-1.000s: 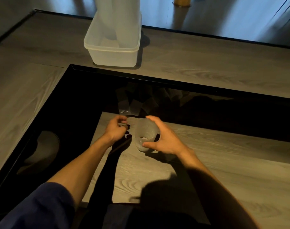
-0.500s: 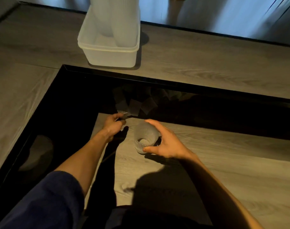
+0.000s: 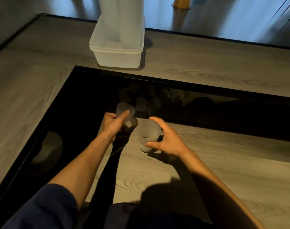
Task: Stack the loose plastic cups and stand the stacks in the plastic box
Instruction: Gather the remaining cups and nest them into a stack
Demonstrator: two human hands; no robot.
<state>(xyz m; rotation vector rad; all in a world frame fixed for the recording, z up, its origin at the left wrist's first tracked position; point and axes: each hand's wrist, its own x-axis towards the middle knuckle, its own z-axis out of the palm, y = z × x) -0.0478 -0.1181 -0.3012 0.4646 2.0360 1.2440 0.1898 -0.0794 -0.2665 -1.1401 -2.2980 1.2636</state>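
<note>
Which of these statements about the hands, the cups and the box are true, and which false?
1. The left hand holds a frosted plastic cup. True.
2. The right hand lies flat, holding nothing. False: it grips a ribbed clear plastic cup.
3. Tall cup stacks stand in the white rectangular plastic box. True.
4. That box sits between both hands. False: it stands beyond them, on the far grey wooden ledge.

Grey wood-grain tabletop [image 3: 207, 63]; glossy black inset band [image 3: 75, 100]; brass-coloured round base [image 3: 180, 4] on floor beyond.
</note>
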